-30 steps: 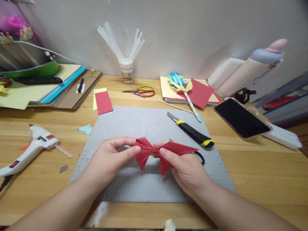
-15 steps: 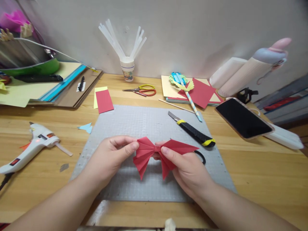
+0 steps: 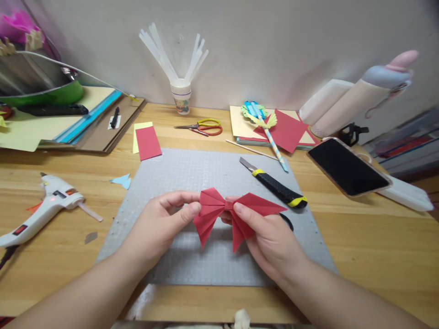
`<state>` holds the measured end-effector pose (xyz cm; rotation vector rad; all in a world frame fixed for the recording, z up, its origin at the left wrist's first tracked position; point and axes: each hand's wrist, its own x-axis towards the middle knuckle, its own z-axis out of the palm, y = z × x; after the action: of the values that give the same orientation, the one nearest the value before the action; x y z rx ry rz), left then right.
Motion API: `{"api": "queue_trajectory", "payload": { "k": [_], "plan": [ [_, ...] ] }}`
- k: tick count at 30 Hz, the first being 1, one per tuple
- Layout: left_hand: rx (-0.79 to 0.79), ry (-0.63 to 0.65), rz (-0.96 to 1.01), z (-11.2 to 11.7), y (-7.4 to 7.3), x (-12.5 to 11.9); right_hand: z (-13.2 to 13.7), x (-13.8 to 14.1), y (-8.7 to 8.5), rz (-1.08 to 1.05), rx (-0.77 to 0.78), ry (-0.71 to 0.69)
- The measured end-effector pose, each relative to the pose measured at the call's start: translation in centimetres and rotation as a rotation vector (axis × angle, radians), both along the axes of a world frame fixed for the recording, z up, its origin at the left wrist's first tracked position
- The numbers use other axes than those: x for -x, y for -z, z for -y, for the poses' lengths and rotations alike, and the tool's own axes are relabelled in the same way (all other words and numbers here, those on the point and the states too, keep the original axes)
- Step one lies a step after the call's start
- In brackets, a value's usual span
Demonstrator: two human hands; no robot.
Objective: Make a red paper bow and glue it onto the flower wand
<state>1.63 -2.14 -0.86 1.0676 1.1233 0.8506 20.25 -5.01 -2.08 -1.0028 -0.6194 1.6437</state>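
A folded red paper bow (image 3: 210, 211), pleated and narrow at its middle, is held above the grey cutting mat (image 3: 185, 267). My left hand (image 3: 168, 219) pinches the outer edge of its left wing between thumb and fingers. With thumb on top near the centre band and fingers behind, my right hand (image 3: 270, 233) grips the right side. The fingers beneath the bow are partly hidden. Behind the right hand, a black loop (image 3: 287, 222) shows in part. A utility knife (image 3: 276, 186) with its blade out rests on the mat beyond that hand.
To the left lie a glue gun (image 3: 56, 201) and blue paper scraps (image 3: 121, 181). Scissors (image 3: 202, 127), a paper cup (image 3: 180, 100) of glue sticks and red and yellow paper (image 3: 148, 142) are at the back. A phone (image 3: 350, 167) and a paper flower (image 3: 262, 121) are on the right.
The bow has shifted slightly up and to the right, its left wing tilting a little. Both hands keep their hold on it.
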Motion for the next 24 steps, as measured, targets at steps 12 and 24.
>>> {"api": "queue_trajectory", "payload": {
  "k": [12,24],
  "plan": [
    [-0.064,0.084,-0.015,0.01,-0.41,-0.38,-0.05,0.16,-0.30,-0.100,-0.003,-0.025],
    [-0.032,0.094,-0.026,0.04,-0.27,-0.07,-0.04,0.14,-0.22,-0.100,0.013,0.001]
  ]
}}
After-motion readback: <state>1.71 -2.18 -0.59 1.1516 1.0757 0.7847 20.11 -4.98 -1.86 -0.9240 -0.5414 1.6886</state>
